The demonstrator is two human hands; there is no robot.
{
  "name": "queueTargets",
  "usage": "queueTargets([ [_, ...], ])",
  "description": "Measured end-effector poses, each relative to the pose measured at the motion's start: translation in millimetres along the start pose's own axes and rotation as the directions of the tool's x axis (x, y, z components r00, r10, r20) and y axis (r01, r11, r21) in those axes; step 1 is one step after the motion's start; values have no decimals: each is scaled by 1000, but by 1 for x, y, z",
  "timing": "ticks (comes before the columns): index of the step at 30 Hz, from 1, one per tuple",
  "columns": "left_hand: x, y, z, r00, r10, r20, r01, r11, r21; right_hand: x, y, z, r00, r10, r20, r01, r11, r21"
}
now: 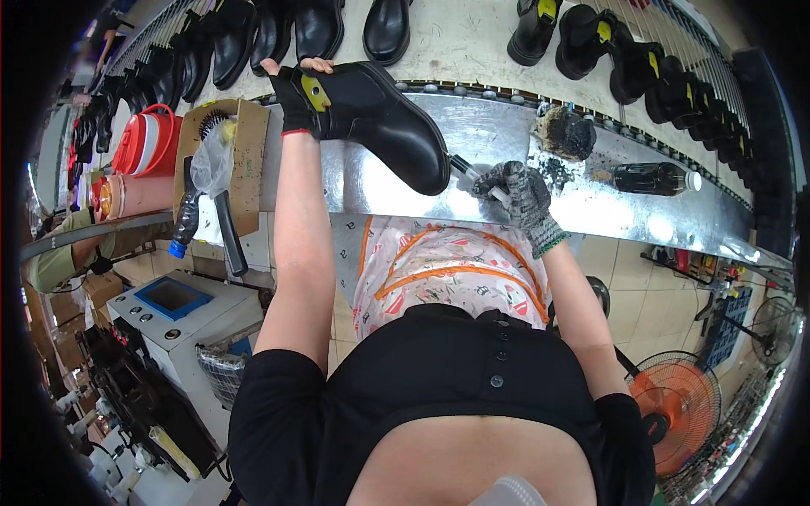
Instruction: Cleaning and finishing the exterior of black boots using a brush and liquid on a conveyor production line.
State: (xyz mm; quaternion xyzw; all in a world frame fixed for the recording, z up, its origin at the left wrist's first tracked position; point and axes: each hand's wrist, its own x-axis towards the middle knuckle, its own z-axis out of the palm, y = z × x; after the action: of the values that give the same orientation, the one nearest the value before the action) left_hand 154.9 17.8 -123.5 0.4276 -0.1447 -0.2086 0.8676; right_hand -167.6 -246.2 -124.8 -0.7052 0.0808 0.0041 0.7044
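Observation:
My left hand point(297, 94), in a black fingerless glove, grips a black ankle boot point(384, 114) by its shaft, beside a yellow-green patch. The boot lies tilted over the metal bench edge, its toe pointing right and toward me. My right hand point(525, 201), in a grey knit glove, is closed around a slim pale-handled brush point(464, 166). The brush's dark end is at the sole edge by the boot's toe; whether it touches cannot be made out. To the right of this hand sits a black-stained lump point(566, 132), with dark smears on the metal around it.
A dark bottle with a white cap point(656, 179) lies on the bench point(380, 181). Black boots point(316, 29) line the conveyor point(468, 46) behind. At left are a cardboard box point(249, 156) with brushes and a red jug point(145, 143). An orange fan point(675, 405) stands lower right.

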Motion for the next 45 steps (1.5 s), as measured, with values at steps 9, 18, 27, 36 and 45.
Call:
queueTargets([
  [9,19,-33,5,963,263,55,-267,915,302,-9,37,-2,941,309,-136,-187,813,551],
  [18,-1,-37,-11,847,531,14,-207,306,929,-18,-1,-5,890,362,-278,-151,809,569],
  [27,-69,-7,65,821,569,39,-116,101,988,-12,-11,-24,889,177,-422,-110,978,177],
  [36,-142,7,140,883,450,-135,106,90,990,-7,-20,-28,915,-59,-400,-105,921,-375],
  [45,-181,11,173,949,258,-180,118,238,964,-9,-30,-23,925,-43,-378,-123,907,-404],
])
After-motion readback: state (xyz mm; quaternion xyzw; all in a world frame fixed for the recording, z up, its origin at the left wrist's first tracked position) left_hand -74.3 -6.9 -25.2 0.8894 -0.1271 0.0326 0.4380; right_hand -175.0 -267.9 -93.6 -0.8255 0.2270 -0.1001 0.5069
